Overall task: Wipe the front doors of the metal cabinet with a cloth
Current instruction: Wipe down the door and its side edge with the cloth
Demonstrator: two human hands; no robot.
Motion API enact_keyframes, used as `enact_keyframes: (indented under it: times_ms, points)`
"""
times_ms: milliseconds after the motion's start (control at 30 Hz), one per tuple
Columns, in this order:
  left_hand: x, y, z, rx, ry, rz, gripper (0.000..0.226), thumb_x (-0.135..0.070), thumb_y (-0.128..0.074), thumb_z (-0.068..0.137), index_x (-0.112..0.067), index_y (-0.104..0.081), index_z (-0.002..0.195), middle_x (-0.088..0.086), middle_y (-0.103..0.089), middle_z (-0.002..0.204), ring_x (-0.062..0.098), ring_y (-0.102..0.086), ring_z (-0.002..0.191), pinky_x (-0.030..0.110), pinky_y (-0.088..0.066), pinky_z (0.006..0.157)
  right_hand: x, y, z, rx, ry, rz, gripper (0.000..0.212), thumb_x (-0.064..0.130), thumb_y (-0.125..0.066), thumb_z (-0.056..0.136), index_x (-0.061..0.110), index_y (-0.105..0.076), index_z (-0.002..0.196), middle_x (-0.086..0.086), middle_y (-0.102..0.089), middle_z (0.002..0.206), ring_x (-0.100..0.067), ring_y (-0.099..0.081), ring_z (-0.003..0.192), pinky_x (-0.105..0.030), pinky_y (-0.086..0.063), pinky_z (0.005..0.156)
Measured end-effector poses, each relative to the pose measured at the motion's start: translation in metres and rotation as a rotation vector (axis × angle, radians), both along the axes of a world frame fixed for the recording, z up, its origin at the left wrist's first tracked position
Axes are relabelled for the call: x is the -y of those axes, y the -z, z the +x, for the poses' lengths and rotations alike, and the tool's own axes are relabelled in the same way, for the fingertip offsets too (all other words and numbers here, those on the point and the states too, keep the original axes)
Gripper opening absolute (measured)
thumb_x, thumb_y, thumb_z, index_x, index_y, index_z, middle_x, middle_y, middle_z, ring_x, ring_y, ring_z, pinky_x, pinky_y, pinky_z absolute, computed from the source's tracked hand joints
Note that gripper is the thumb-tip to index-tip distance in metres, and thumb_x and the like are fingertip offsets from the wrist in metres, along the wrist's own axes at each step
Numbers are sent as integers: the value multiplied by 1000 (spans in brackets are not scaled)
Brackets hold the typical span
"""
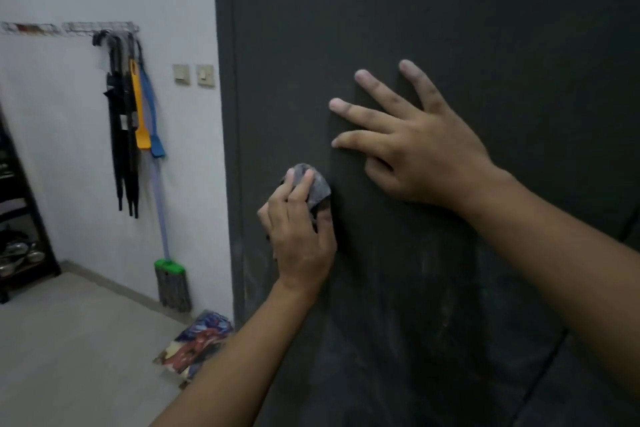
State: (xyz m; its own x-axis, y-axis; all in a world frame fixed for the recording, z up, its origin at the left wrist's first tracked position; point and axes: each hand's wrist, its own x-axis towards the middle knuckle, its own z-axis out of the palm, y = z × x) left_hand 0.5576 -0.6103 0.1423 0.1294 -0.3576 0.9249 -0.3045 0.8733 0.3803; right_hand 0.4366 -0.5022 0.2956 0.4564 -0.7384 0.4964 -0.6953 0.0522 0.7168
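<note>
Grey cloth [313,185] under left hand's [299,230] fingers.

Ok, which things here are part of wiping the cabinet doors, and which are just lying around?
In use: cloth, gripped by the left hand; cabinet door, right hand flat on it.
Lying about: mop, hanging tools, wall switches, dark rack, patterned bundle on floor.

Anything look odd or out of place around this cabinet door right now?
Pale dusty smears streak the lower cabinet door, below the cloth in the left hand. A crumpled printed bundle lies on the floor by the cabinet's corner.
</note>
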Motion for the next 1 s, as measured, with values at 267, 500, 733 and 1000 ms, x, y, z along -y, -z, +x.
enact_keyframes:
  times_ms: [267, 500, 733, 1000]
  points:
    - [-97, 26, -68, 379, 220, -296, 50, -12, -53, 83, -9, -62, 132, 17, -57, 137, 28, -54, 111, 34, -43, 95, -35, -24, -9, 256, -136, 193, 35, 11, -49, 92, 25, -73, 115, 8, -58, 142, -14, -40, 143, -39, -18, 123]
    - [-97, 22, -68, 527, 190, -594, 37, -27, -53, 97, -26, -52, 134, 3, -51, 138, 21, -60, 104, 34, -41, 78, -120, -30, -73, 245, -50, -126, 38, 16, -55, 95, 27, -64, 130, 7, -49, 150, -15, -37, 145, -50, -22, 121]
    - [-97, -62, -80, -1, 188, -116, 43, -1, -61, 80, -8, -65, 122, 9, -61, 127, 19, -54, 121, 26, -30, 100, -171, -8, -108, 299, 44, -247, 42, 30, -51, 101, 26, -55, 142, 5, -38, 157, -19, -30, 149, -46, -23, 122]
    - [-158, -25, -120, 396, 237, -616, 33, -28, -66, 93, -24, -57, 124, 1, -53, 138, 16, -53, 105, 33, -50, 74, -174, -7, -113, 361, -38, -280, 41, 16, -54, 96, 20, -61, 136, 4, -45, 153, -17, -34, 147, -45, -27, 120]
